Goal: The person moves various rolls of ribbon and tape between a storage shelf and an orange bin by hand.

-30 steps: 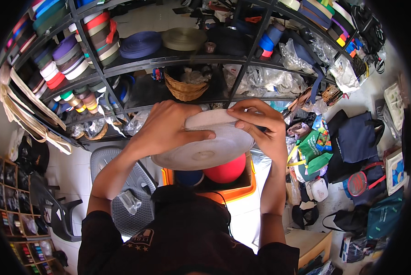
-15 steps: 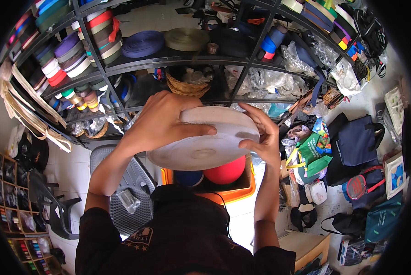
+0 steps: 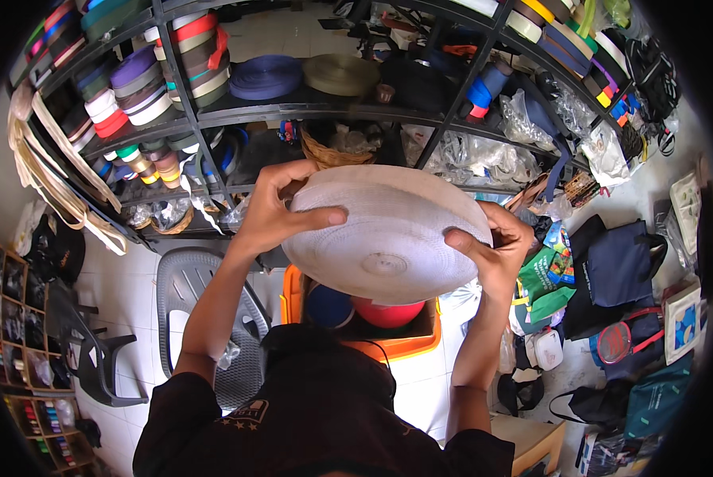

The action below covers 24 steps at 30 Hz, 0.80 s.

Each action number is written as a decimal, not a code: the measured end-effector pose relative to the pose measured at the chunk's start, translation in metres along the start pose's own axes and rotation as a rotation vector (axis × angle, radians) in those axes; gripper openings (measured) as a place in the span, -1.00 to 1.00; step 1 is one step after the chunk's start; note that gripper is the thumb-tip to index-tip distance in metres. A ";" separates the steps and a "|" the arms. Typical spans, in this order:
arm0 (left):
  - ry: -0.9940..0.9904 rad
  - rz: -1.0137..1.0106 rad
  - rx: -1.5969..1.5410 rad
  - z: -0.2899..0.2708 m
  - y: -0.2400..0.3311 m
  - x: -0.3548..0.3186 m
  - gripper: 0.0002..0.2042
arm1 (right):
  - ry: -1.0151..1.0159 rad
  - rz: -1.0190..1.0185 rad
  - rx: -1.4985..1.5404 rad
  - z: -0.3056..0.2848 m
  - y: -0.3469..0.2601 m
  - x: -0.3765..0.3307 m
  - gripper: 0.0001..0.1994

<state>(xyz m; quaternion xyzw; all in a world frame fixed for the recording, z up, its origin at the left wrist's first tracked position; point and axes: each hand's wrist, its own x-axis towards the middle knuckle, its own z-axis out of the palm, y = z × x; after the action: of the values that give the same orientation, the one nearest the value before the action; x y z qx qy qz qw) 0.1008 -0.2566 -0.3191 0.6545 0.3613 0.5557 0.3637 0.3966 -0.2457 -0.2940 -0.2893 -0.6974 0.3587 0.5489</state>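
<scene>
A large roll of white webbing point(image 3: 388, 226) is held up in front of me, tilted so that its flat spiral side faces me. My left hand point(image 3: 289, 208) grips its left rim, thumb lying on the flat side and fingers behind the edge. On the opposite rim my right hand point(image 3: 499, 242) is closed the same way, thumb on the flat side. Below the roll stands an orange crate point(image 3: 404, 346) with a red roll point(image 3: 388, 312) and a blue roll point(image 3: 330, 305) in it, partly covered by the webbing.
Ahead is a black shelf rack point(image 3: 308, 115) with a purple-blue webbing roll point(image 3: 266, 77), an olive roll point(image 3: 341, 74) and a wicker basket point(image 3: 328, 151). A grey plastic chair point(image 3: 201, 290) stands at left. Bags, including a dark blue one point(image 3: 623, 254), crowd the right side.
The webbing roll has moved right and slightly nearer, its flat side turned more toward me. Both hands moved right with it, the left sliding from the top edge to the left rim.
</scene>
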 end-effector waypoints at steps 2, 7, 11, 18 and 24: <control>0.077 0.056 -0.035 0.004 0.001 0.003 -0.68 | -0.027 0.037 -0.010 0.002 -0.007 0.003 -0.66; 0.180 0.227 0.008 0.002 0.014 0.009 -0.69 | -0.084 0.037 -0.018 0.007 -0.017 0.010 -0.67; 0.158 0.269 0.103 0.004 0.026 0.018 -0.67 | -0.097 0.036 -0.086 0.014 -0.020 0.010 -0.69; 0.024 0.052 -0.313 -0.016 -0.041 0.011 -0.40 | 0.048 0.023 -0.058 0.000 -0.025 0.012 -0.68; 0.184 0.104 -0.462 0.011 -0.059 0.004 -0.45 | 0.132 0.000 -0.034 -0.001 -0.018 0.010 -0.67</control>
<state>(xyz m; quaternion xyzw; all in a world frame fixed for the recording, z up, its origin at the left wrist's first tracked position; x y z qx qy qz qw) 0.1077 -0.2260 -0.3703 0.5187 0.2221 0.6985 0.4400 0.3946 -0.2481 -0.2732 -0.3216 -0.6658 0.3270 0.5885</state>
